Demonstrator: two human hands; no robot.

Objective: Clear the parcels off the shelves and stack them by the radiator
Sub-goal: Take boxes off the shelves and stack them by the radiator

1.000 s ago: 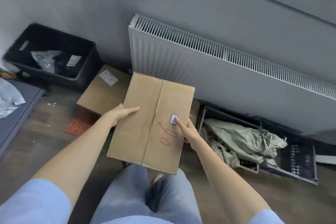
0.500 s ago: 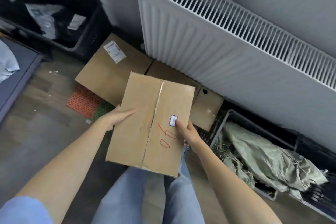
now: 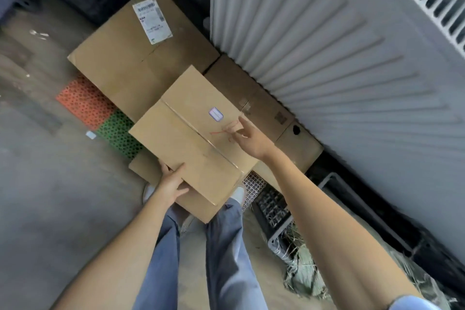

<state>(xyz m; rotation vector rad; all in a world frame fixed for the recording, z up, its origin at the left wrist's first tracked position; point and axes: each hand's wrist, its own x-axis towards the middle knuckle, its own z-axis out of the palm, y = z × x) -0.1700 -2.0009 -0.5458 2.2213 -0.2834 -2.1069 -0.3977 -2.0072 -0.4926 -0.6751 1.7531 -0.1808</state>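
1. The flat cardboard parcel (image 3: 186,138) carries red handwritten marks by the right hand (image 3: 247,137), partly covered and not readable here.
2. It also bears a small blue-bordered sticker (image 3: 216,114), no legible text.
3. The big box (image 3: 130,63) behind has a white shipping label (image 3: 152,20), print too blurred to read.

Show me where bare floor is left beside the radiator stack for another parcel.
Free: grey floor left of the orange mat and green mat. Crowded: large labelled box, smaller boxes along the radiator, and black crate on the right.
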